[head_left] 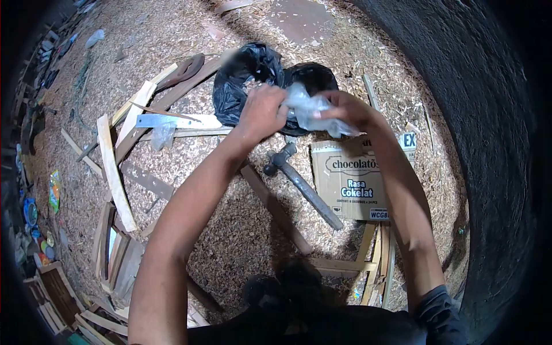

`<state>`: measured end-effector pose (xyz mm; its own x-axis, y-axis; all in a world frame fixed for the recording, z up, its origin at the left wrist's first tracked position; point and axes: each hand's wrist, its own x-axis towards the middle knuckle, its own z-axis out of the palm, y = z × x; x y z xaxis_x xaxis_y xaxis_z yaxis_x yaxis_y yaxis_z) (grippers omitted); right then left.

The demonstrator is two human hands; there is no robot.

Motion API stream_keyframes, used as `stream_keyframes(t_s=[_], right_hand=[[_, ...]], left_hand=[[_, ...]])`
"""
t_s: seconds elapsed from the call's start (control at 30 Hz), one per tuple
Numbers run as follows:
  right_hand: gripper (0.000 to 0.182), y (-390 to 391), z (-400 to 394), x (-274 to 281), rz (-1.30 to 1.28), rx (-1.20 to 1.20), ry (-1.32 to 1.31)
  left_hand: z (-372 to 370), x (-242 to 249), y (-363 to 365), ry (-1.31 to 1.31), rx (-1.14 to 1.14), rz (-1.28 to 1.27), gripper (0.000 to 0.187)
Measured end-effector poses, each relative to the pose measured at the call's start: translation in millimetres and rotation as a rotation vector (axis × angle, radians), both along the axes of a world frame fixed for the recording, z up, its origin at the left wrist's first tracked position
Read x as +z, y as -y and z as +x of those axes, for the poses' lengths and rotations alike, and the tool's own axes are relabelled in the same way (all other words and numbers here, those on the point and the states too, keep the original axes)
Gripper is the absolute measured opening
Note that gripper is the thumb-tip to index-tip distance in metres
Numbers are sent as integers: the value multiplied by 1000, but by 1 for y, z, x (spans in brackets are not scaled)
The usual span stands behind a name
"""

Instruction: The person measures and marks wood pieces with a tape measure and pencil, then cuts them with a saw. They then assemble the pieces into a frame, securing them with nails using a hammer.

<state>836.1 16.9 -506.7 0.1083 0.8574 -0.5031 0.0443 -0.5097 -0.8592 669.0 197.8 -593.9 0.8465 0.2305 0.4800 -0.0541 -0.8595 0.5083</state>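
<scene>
Between my two hands a crumpled clear plastic bag [310,104] is stretched, above two black plastic bags. My left hand [265,110] is closed on its left end, fingers curled. On the right side, my right hand [348,110] pinches the other part of it, a little blurred. The left black bag [229,95] stands open behind my left hand; the right black bag [322,75] lies behind the clear plastic. Below the hands a hammer [305,190] lies on the wood shavings, beside a flattened cardboard piece [351,178] partly covered by my right forearm.
Wood strips [112,167], a hand saw [172,121] and a small clear bag [163,135] lie at the left. A wooden crate [60,287] sits at the lower left. A dark wall [477,115] rises along the right. More wood pieces [376,259] lie below the cardboard.
</scene>
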Motion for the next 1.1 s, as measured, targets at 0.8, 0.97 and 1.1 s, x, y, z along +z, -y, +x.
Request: stream_keyframes(t_s=[0.8,0.97,1.1], right_hand=[[39,-38,8,-53,326,-315,792],[35,-31,3,-23,337,-306,997],[45,-41,0,-54,452,-435,1001]], left_hand=[[1,26,-9,-273,-133,-262,35],[0,24,14,-58,-339,-112,24],[-5,31,27,56,-381,-142,21]])
